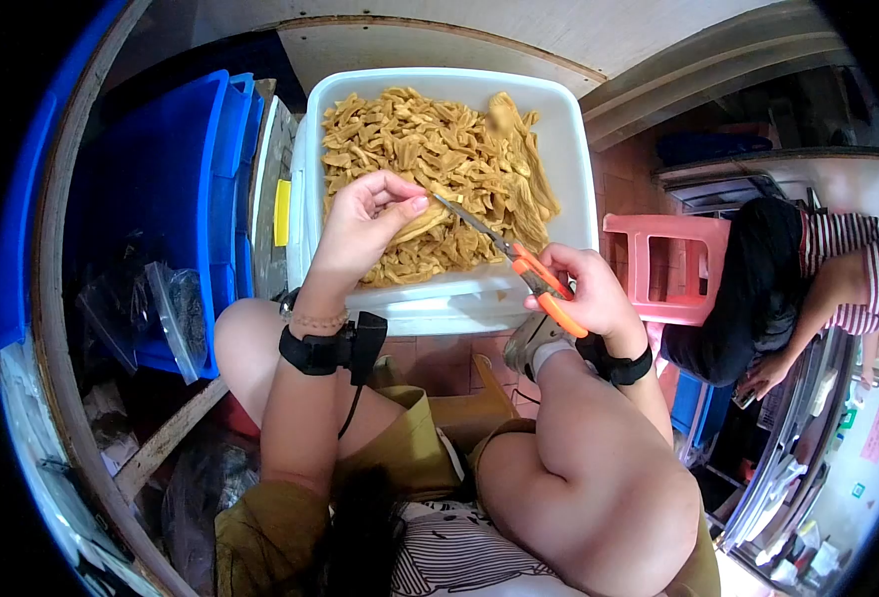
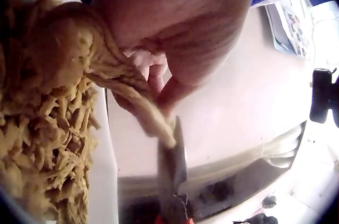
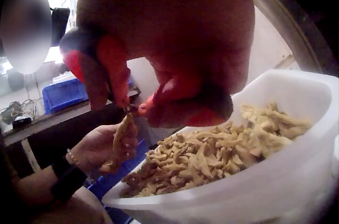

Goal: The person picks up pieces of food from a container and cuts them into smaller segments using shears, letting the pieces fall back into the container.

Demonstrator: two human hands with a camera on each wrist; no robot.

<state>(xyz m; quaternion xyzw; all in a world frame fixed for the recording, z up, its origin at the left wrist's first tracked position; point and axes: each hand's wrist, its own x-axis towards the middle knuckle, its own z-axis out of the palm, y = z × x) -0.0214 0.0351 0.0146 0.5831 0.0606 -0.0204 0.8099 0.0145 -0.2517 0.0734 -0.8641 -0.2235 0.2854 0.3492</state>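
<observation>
Above a white tub (image 1: 577,169) of yellow-brown pieces (image 1: 400,139), the left hand (image 1: 360,224) pinches a long, limp strip of the same stuff (image 2: 127,83) between thumb and fingers. Curled round the orange handles of the scissors (image 1: 544,289) is the right hand (image 1: 591,289). In the left wrist view the scissor blades (image 2: 180,155) lie at the strip's tip, just past the left fingertips. Longer uncut pieces (image 1: 529,189) lie at the tub's right side. The right wrist view shows the strip (image 3: 123,139) hanging by the left hand (image 3: 100,147).
Blue crates (image 1: 151,229) stand left of the tub, with plastic bags (image 1: 176,308) by them. A pink stool (image 1: 668,310) is at the right, beside another seated person in a striped top (image 1: 838,244). The wearer's bare knees and a shoe (image 1: 529,333) flank the tub's near side.
</observation>
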